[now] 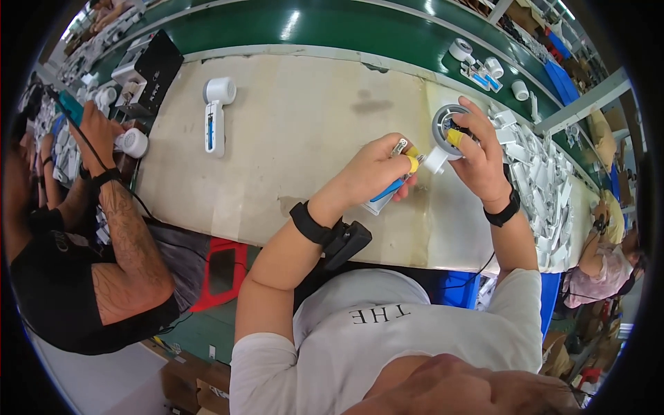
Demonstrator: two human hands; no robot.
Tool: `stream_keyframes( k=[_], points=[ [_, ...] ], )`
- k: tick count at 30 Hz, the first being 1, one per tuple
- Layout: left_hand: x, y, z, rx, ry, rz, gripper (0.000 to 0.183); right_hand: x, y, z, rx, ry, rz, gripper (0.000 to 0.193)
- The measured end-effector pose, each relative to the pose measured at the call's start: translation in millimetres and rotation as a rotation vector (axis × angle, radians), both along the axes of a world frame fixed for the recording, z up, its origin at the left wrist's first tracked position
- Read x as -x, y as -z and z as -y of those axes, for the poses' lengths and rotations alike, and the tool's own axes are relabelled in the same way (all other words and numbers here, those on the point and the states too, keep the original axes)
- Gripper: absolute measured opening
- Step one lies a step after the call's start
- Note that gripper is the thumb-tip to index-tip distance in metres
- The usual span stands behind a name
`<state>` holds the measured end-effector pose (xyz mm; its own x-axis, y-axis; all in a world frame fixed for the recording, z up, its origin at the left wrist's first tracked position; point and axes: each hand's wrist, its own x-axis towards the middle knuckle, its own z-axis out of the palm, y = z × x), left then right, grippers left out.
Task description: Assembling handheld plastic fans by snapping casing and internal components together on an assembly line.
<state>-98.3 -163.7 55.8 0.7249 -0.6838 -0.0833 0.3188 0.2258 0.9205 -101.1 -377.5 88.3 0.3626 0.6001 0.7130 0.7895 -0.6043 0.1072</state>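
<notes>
Left hand (377,169): closed around white handle-shaped housing with blue strip (389,190), yellow-capped fingertips (413,164) pinching near its upper end; black wrist strap with small black unit (332,235) on forearm. Held above bench, over its near half.

Right hand (484,162): fingers curled over grey-and-white round head part (448,128), yellow-capped thumb pressed on its rim; black band (503,211) at wrist. Round part open-faced, dark inner works visible, detail too small to tell; small white tab at its lower side, just beside top of handle housing. Whether both parts joined or merely touching: cannot tell.

Bench (297,138): pale, stained surface, wide bare stretch left of hands. Complete white unit with round head and blue strip (214,114) lying flat, well apart from hands toward far left. Heap of white plastic parts (543,183) crowding right end, just beside right hand. Near edge running under forearms; far edge bordered by pale rail.

Beyond far edge: green conveyor belt (332,28) carrying white round parts (492,66) and roll of tape (460,48). Black box (155,69) at far left corner.

Left side: second person in black shirt, one hand (93,128) raised with teal object (69,105), white round part (131,143) near it. Red stool (221,273) below near edge. Far right: another person seated (605,256), partly cut by rim.
</notes>
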Motion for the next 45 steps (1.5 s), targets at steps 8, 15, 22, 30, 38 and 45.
stream_keyframes(
  k=[8,15,22,30,38,45],
  points=[
    [4.7,5.9,4.0,-0.078,-0.107,0.125,0.018,6.5,-1.5,2.0,0.071,0.044,0.017,0.055],
    [1.8,12.3,5.9,-0.24,-0.215,0.458,0.023,16.0,-23.5,11.5,0.018,0.051,-0.418,0.064],
    [8.5,11.3,12.3,-0.396,-0.09,0.599,0.024,8.9,-60.4,9.1,-0.016,-0.092,-0.998,0.051],
    [9.1,16.5,16.8,-0.323,-0.059,0.474,0.018,-3.6,-52.5,8.8,0.112,-0.057,-0.96,0.045],
    [6.2,18.7,9.1,0.12,-0.073,0.108,0.022,-5.8,-37.4,57.5,-0.157,0.241,-1.085,0.03],
    [-12.2,18.3,1.9,0.301,-0.287,0.132,0.033,8.2,21.3,130.5,0.303,0.541,-0.663,0.025]
  ],
)
